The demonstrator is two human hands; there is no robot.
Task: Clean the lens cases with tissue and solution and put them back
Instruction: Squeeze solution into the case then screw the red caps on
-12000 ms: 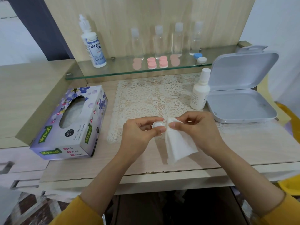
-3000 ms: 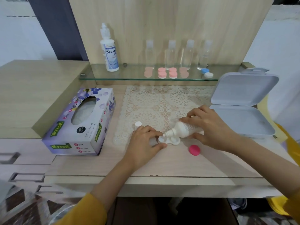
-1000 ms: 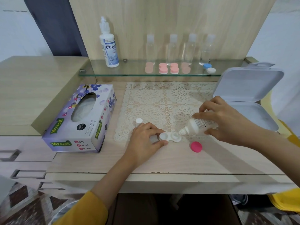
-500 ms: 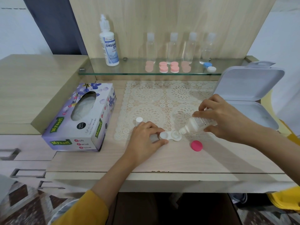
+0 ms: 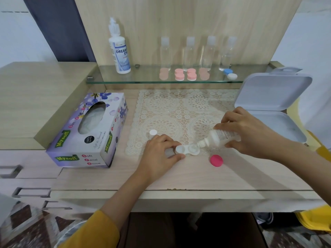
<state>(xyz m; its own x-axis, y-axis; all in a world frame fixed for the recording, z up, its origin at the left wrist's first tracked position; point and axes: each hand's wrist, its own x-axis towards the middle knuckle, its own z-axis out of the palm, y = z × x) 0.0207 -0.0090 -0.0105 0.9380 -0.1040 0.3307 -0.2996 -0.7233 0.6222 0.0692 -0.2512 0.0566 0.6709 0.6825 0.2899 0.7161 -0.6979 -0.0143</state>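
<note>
Lens case (image 5: 187, 150), open, under the solution bottle (image 5: 223, 137).
Your left fingers (image 5: 170, 142) pinch the smooth white twin-well plastic case. Your right fingers (image 5: 231, 118) curl round the tilted cylindrical bottle, its nozzle at the well nearer them. Squeeze hard and solution likely floods onto the lace mat (image 5: 170, 111) just beyond; a slack pinch lets the light case skid.

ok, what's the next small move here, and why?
Probably a light squeeze: the right hand holds the solution bottle tilted, nozzle over the nearer well of the open lens case, and the left hand pinches its far end, steadying it. A pink cap lies on the table beside it.
</note>
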